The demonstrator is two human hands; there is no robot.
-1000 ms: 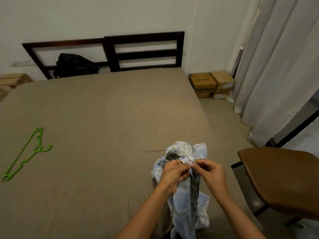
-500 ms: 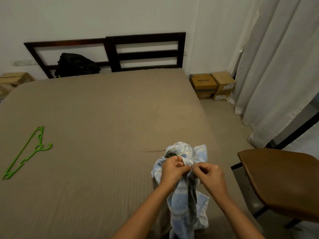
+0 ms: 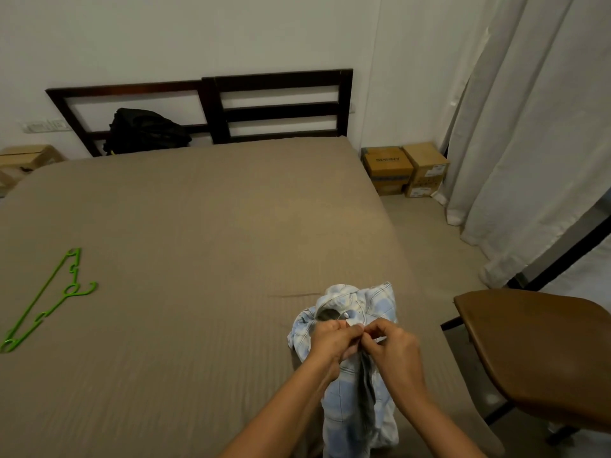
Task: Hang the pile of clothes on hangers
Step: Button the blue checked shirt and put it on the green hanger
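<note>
Head view, lower centre: left hand [image 3: 334,340] and right hand [image 3: 393,348] meet fingertip to fingertip, both pinching a pale blue checked shirt [image 3: 342,404] at its neck, likely working a button. It drapes over the bed [image 3: 198,259] edge. A green hanger [image 3: 67,292] lies far left.

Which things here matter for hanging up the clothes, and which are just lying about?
In use: shirt, pinched by left hand and right hand; green hanger on the bed.
Lying about: black bag, cardboard boxes, chair, curtain.
</note>
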